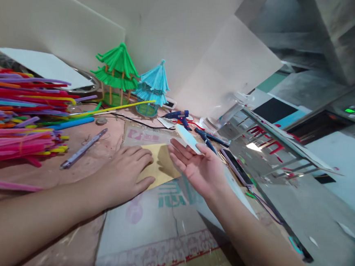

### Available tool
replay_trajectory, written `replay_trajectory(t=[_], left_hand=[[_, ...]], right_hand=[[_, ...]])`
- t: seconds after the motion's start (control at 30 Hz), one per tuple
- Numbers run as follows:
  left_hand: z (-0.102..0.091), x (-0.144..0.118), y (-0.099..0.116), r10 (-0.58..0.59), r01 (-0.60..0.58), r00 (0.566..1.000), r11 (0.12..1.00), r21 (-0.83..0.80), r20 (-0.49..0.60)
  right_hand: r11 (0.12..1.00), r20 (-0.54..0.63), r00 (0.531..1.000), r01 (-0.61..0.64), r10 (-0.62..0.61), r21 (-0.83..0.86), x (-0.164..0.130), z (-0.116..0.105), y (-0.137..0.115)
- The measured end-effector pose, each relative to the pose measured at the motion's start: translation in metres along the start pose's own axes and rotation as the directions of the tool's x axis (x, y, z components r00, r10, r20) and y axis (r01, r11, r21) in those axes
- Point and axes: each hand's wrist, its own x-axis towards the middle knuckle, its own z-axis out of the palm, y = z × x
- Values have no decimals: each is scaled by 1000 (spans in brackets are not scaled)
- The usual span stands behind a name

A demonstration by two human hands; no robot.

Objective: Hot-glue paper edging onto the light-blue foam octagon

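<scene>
Paper sheet (159, 168), yellowish, just one of them, lying on the printed cardboard (132, 236), so I'll place everything off that sheet. The left hand (128, 164) is palm down over its left part, fingers a bit bent and loosely apart, resting on it rather than gripping. The right hand (203, 172) is by the sheet's right end, pretty wide open, palm bare, fingers pointing over towards the sheet. One pale blue piece (187, 137) shows right by its thumb, but it's blurry and I honestly can't tell if it's pinched or just sitting behind.

My read: the step in hand is steadying or laying out the sheet, nothing fancier. Next move probably calls for the left hand pinning it flat while the right hand gets a proper grip on something, either the sheet's free edge or that pale blue piece.

Counts, going outward: beyond the sheet, one blue glue gun (177, 115), and beyond it to the right, what looks like one pair of pliers (216, 138). Right of the sheet, one phone (234, 166). Left of it, one pen (84, 149). Further back, two pagodas, one green (119, 69), one light blue (153, 84), upright on the desk (115, 138). Far left of the sheet, at least two bundles of fuzzy stems (13, 144), way too many strands to count
</scene>
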Motion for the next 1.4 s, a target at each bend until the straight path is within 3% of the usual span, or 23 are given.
replay_trajectory(t=[0.07, 0.13, 0.47, 0.57, 0.63, 0.67, 0.77, 0.87, 0.9, 0.97, 1.1, 1.3, 1.4], left_hand=[[2, 0, -1, 8, -8, 1000, 1000, 9, -6], [4, -1, -1, 17, -17, 1000, 1000, 14, -11], [2, -1, -2, 49, -49, 999, 998, 36, 19], [1, -1, -1, 48, -48, 999, 998, 48, 7], [1, -1, 0, 38, -38, 999, 998, 51, 1], [1, -1, 0, 29, -29, 1000, 998, 49, 2], [2, -1, 1, 9, -9, 1000, 999, 42, 13], [3, 0, 0, 14, -14, 1000, 999, 38, 21], [3, 0, 0, 17, -17, 1000, 999, 37, 20], [3, 0, 0, 22, -22, 1000, 999, 35, 17], [2, 0, -1, 17, -18, 999, 999, 45, 30], [2, 0, 0, 38, -39, 999, 996, 84, 16], [3, 0, -1, 53, -54, 999, 993, 109, 7]], right_hand=[[964, 49, 997, -68, 58, 255, -9, 5, -6], [937, 80, 995, -85, 62, 339, -14, 9, -7], [935, 193, 981, -89, 23, 343, -22, 11, -8], [982, 178, 984, -43, 11, 182, -15, 3, -6], [990, 121, 991, 68, -53, -121, -8, -7, -3], [950, 91, 991, 122, -100, -287, -5, -12, 0], [671, 62, 966, 218, -249, -709, 3, -23, 10], [340, 159, 941, 260, -298, -904, 5, -24, 19], [262, 180, 938, 261, -295, -929, 5, -23, 21], [221, 172, 947, 235, -271, -946, 6, -20, 23], [233, 145, 951, 212, -274, -949, 9, -17, 24], [291, 129, 886, 280, -446, -915, 24, -16, 29], [272, 198, 877, 339, -438, -901, 18, -16, 27]])
